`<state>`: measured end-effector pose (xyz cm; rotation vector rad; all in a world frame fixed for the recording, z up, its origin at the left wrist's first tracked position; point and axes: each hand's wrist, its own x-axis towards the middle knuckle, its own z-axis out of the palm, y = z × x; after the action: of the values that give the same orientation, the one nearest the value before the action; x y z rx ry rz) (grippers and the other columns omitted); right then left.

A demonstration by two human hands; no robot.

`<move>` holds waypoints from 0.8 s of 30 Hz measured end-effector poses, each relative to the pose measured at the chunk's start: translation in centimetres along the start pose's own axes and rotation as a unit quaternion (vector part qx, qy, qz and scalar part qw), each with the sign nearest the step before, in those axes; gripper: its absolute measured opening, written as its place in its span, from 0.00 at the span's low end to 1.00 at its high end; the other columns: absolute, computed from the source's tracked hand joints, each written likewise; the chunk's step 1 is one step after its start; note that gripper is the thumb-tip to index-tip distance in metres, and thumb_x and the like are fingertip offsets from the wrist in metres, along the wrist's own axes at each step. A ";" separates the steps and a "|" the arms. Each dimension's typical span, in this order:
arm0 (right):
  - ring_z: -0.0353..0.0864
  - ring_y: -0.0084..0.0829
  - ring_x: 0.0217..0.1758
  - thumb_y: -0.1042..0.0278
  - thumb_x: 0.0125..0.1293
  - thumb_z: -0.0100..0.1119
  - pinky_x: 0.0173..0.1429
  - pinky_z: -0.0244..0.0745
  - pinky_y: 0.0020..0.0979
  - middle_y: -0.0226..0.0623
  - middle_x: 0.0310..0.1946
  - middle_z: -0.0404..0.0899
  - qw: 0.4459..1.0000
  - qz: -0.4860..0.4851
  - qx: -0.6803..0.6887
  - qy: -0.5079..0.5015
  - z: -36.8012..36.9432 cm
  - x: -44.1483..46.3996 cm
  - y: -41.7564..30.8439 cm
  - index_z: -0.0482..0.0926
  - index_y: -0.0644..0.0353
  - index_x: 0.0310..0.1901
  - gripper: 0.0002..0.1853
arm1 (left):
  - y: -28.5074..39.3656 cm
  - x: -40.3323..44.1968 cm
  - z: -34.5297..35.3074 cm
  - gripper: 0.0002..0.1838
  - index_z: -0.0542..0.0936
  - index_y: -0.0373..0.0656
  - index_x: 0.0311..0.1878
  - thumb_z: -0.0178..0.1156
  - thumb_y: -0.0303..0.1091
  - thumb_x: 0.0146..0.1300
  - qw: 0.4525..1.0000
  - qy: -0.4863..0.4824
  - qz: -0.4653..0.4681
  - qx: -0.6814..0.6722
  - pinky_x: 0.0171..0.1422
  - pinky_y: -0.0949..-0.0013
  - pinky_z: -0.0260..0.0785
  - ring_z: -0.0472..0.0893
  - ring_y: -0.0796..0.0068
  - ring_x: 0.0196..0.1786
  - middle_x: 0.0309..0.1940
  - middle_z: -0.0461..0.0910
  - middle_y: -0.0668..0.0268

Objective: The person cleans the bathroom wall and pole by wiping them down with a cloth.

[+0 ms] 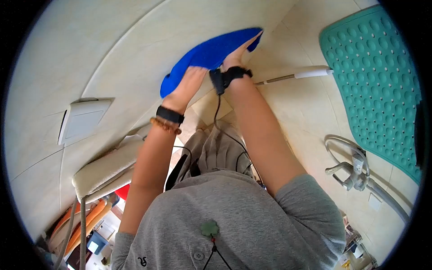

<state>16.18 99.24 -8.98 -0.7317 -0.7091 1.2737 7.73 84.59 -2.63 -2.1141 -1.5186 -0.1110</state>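
A bright blue cloth [208, 51] is stretched between my two hands, close to the pale tiled wall [148, 45]. My left hand [191, 82] grips its lower left part, with the fingers hidden by the fabric. At the right end, my right hand [238, 54] holds the cloth, and one long digit points up along its edge to the tip. Whether the cloth presses on the tiles I cannot tell. A black band [170, 114] and a bead bracelet [165, 126] circle my left wrist. My right wrist carries a black strap [237, 74] with a cabled device.
A white switch plate [84, 119] is on the left wall. Below it is a folded cream cloth [108, 168]. On the right are a green bumpy mat [373, 81], a metal tap [355, 173] with a hose, and a rod [288, 76]. A black cable [218, 110] hangs between my arms.
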 end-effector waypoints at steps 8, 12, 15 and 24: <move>0.36 0.43 0.77 0.49 0.76 0.27 0.78 0.29 0.39 0.48 0.75 0.37 0.966 0.246 -0.010 0.082 2.4 -18.2 9.8 0.36 0.65 0.73 0.34 | -2.9 -17.8 -1.7 0.20 0.70 0.41 0.58 0.47 0.31 0.61 0.957 -0.268 -0.045 -0.096 0.69 0.68 0.59 0.70 0.70 0.60 0.53 0.73 0.63; 0.35 0.44 0.77 0.50 0.76 0.27 0.78 0.28 0.40 0.48 0.75 0.36 0.922 0.376 0.026 0.091 3.0 -25.5 14.8 0.35 0.65 0.73 0.34 | -3.6 -20.7 -3.8 0.25 0.70 0.45 0.63 0.49 0.27 0.59 0.961 -0.260 -0.093 -0.027 0.74 0.57 0.53 0.67 0.63 0.67 0.64 0.69 0.60; 0.35 0.45 0.77 0.50 0.76 0.27 0.78 0.28 0.40 0.49 0.75 0.36 0.887 0.451 0.047 0.089 2.8 -29.3 17.4 0.35 0.65 0.73 0.34 | -3.8 -24.0 -3.2 0.26 0.70 0.48 0.63 0.53 0.28 0.58 0.951 -0.276 -0.114 -0.076 0.74 0.55 0.51 0.66 0.63 0.68 0.63 0.70 0.61; 0.33 0.48 0.78 0.51 0.76 0.26 0.78 0.27 0.42 0.50 0.75 0.34 0.933 0.348 -0.049 0.076 0.7 -26.4 14.8 0.33 0.65 0.73 0.34 | -2.9 -30.0 2.4 0.25 0.74 0.47 0.58 0.55 0.35 0.55 0.926 -0.330 -0.173 -0.056 0.68 0.57 0.58 0.72 0.60 0.61 0.58 0.74 0.61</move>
<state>3.13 75.32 -22.16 -1.2158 -0.3880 1.8019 -6.39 60.62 -14.51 -2.0485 -2.3149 0.4456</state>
